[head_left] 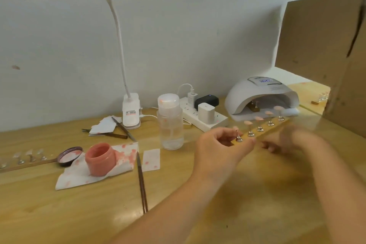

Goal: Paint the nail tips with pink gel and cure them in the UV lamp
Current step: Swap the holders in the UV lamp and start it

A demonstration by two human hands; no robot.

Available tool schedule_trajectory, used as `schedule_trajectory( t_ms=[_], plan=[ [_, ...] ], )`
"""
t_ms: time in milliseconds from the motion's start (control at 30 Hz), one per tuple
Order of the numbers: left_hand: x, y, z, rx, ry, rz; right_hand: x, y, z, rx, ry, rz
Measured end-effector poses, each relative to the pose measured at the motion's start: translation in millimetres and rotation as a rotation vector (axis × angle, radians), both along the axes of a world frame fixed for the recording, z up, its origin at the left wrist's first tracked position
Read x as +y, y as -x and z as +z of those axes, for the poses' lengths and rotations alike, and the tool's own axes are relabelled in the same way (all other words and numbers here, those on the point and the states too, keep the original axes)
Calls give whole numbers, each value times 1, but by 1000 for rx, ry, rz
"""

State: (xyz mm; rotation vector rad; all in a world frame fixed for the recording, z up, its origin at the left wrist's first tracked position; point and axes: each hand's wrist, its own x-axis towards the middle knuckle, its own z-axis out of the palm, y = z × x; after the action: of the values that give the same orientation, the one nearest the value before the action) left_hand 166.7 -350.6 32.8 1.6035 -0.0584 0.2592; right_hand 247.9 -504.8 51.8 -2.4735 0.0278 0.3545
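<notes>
The narrow wooden holder strip (pixel 263 131) carries five small metal stands, each topped with a pink-coated nail tip (pixel 248 123). It is held above the light wooden tabletop (pixel 79 214), its far end just in front of the mouth of the white domed UV lamp (pixel 261 96).

Hand state: the left hand (pixel 219 146) pinches the near end of the strip, fingers curled around it beside the first stand. The right hand (pixel 293 140) is motion-blurred beside the strip; whether it grips the strip cannot be determined.

Progress, as a judgement: all five tips on this strip appear coated, so painting of this set looks complete and curing is the step in hand. Another stand is visible inside the lamp. A second wooden strip of uncoated clear tips (pixel 25 157) lies at the left edge of the table, so at least one set appears to remain unpainted.

The open pink gel jar (pixel 100 159) stands on a pink-stained white paper towel (pixel 89 176), its dark lid (pixel 70 155) just beside it. The slim dark-handled brush (pixel 141 182) lies on the table, its tip on the towel's edge.

Legible markings: the lamp's display (pixel 265 81) shows blue digits, too blurred to read. The label on the white clip base of the desk lamp (pixel 130 111) carries print that cannot be read.
</notes>
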Motion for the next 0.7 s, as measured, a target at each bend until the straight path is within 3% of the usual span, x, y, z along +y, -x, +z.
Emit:
schedule_trajectory(
  t_ms=[133, 333, 500, 700],
  plan=[
    [-27, -51, -11, 3, -15, 140, -22, -17, -24, -214, -118, -220],
    [-48, -101, -24, 28, -151, 318, -28, -36, -50, -523, -86, -434],
    [-50, -104, -35, -58, -286, 314, -29, -74, -49, -599, 2, -375],
    [-48, -106, -36, -90, -269, 312, -20, -116, -44, -555, 102, -245]
  ],
)
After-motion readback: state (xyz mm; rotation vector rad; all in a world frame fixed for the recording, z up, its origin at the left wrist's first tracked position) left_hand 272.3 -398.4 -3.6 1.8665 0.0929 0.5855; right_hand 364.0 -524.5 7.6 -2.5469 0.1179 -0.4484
